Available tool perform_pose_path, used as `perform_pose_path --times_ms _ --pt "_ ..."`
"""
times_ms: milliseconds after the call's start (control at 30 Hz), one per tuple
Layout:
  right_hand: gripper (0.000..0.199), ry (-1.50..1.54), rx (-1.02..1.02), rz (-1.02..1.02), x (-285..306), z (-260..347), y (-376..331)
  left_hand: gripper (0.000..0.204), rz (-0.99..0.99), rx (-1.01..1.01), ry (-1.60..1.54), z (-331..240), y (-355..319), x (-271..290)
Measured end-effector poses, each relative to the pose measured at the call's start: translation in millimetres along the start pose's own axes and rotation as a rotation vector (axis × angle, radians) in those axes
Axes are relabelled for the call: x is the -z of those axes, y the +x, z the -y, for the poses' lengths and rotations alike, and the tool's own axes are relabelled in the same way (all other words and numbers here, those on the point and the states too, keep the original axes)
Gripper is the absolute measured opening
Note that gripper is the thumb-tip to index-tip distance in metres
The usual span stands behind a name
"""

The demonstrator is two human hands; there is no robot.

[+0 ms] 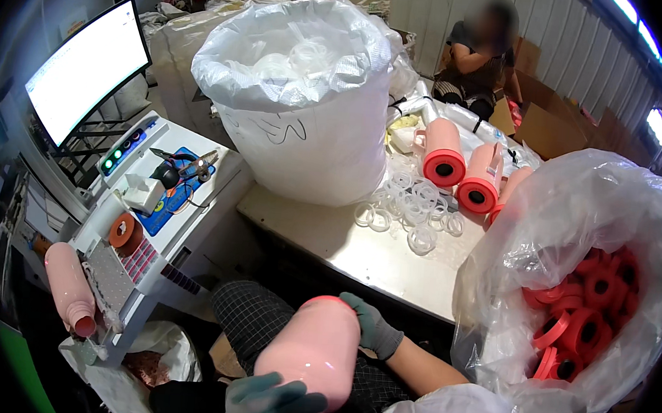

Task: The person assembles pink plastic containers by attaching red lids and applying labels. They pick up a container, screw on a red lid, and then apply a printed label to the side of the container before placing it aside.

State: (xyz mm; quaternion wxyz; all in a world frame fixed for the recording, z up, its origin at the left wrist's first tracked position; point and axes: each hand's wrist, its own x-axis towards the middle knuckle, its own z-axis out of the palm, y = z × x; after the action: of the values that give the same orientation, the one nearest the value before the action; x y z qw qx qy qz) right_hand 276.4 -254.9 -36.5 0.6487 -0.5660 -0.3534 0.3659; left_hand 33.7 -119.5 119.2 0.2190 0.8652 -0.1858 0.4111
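I hold a pink plastic bottle body (315, 351) over my lap, tilted, its far end up. My left hand (271, 403), in a grey-green glove, grips its near end at the bottom of the view. My right hand (372, 328), gloved the same, clasps its upper right side. A second pink bottle (70, 286) lies on the labelling machine (142, 216) at my left, neck toward me. To my right an open clear bag (575, 223) holds several orange-red rings (584, 312).
A metal table (366, 251) ahead carries clear plastic rings (412, 204), pink bottles with orange-red ends (460, 166) and a big white sack (308, 90). A monitor (87, 67) stands at left. Another person (483, 56) sits beyond the table near cardboard boxes (548, 126).
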Motion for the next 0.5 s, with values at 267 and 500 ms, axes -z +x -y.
perform_pose_path --times_ms 267,500 --pt "0.054 0.104 0.235 -0.493 115.7 11.6 1.1 0.047 -0.369 0.952 -0.149 -14.4 -43.3 -19.2" --pt "0.048 1.155 0.258 -0.65 172.1 100.6 69.0 0.038 -0.235 1.077 -0.119 -21.7 -62.5 -27.3"
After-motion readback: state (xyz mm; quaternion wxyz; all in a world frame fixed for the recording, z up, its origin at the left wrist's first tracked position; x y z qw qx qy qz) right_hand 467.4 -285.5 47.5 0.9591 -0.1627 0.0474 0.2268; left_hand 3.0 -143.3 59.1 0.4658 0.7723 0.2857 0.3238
